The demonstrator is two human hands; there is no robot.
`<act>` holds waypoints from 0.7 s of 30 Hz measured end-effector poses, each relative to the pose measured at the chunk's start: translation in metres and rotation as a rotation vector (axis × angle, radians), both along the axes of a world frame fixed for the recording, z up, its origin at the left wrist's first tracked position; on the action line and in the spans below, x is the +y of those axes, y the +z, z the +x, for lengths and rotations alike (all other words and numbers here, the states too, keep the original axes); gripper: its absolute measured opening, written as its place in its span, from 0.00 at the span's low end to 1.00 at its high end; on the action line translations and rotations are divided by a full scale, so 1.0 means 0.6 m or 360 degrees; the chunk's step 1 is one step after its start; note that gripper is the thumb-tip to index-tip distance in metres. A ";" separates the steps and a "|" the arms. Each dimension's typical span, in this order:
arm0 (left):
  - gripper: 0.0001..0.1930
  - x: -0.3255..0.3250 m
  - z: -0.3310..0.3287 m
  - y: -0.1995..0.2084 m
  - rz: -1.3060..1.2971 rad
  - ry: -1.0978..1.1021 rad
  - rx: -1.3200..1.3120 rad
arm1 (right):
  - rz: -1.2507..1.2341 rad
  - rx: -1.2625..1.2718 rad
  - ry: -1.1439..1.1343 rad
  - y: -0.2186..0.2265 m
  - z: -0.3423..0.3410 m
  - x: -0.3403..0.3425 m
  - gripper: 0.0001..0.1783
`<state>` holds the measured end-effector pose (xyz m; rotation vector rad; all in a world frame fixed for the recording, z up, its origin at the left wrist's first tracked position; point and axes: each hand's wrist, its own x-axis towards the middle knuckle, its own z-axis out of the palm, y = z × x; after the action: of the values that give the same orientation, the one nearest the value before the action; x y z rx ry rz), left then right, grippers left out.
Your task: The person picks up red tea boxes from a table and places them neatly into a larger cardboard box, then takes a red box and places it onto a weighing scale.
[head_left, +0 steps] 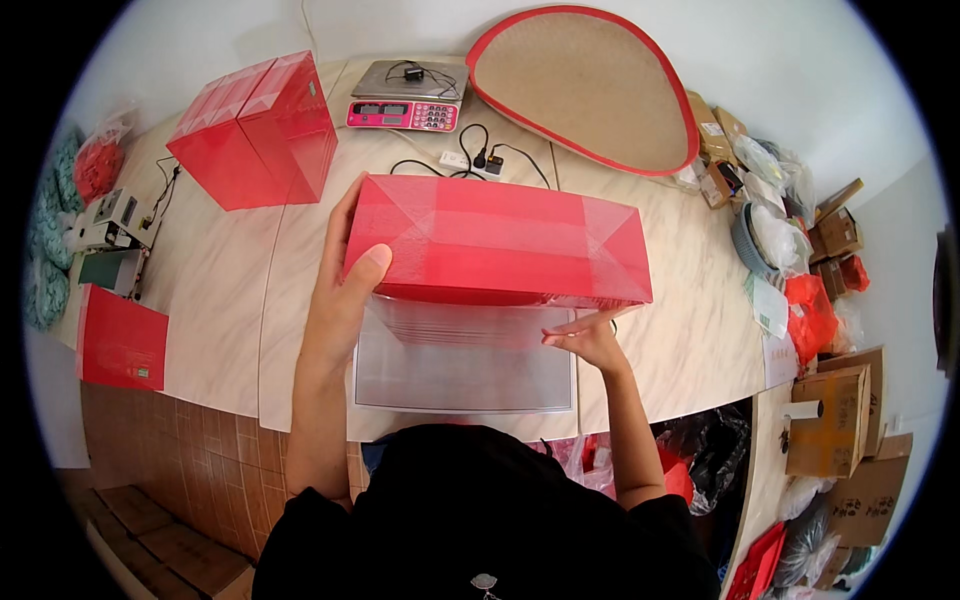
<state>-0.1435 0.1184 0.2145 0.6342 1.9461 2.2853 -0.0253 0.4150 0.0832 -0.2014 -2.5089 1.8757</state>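
A long red box [500,240], wrapped in clear film with folded triangular ends, is held up over the table in front of me. My left hand [348,268] grips its left end, the thumb lying on the near side. At the lower right edge, my right hand [592,342] supports the box from beneath, its fingertips pointing left and partly hidden. Below the box lies a translucent rectangular sheet [460,375] with a dark border, close to the table's front edge. Part of that sheet is covered by the box.
Red wrapped boxes [260,130] stand together at the back left; another red box [122,338] sits at the left edge. A scale [405,113], power strip [470,165] with cables, and red-rimmed oval board [585,85] are behind. Cartons [835,415] and bags crowd the right.
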 end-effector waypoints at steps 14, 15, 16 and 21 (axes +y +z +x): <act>0.35 0.004 0.004 -0.006 -0.0003 0.0003 -0.0068 | 0.0097 0.1079 -0.0375 0.220 -0.056 -0.051 0.30; 0.35 0.005 0.003 -0.008 -0.0004 0.0010 -0.0064 | 0.0032 0.1113 -0.0373 0.213 -0.056 -0.050 0.27; 0.35 0.007 0.002 -0.009 -0.0004 0.0014 -0.0060 | -0.0031 0.1147 -0.0374 0.203 -0.057 -0.047 0.25; 0.36 0.016 0.013 0.001 0.0055 0.0069 -0.0150 | -0.0144 0.1256 -0.0402 0.188 -0.063 -0.053 0.20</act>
<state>-0.1360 0.1279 0.2151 0.4829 1.9006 2.3329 -0.0631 0.3830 0.1959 0.1844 -1.7795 1.5491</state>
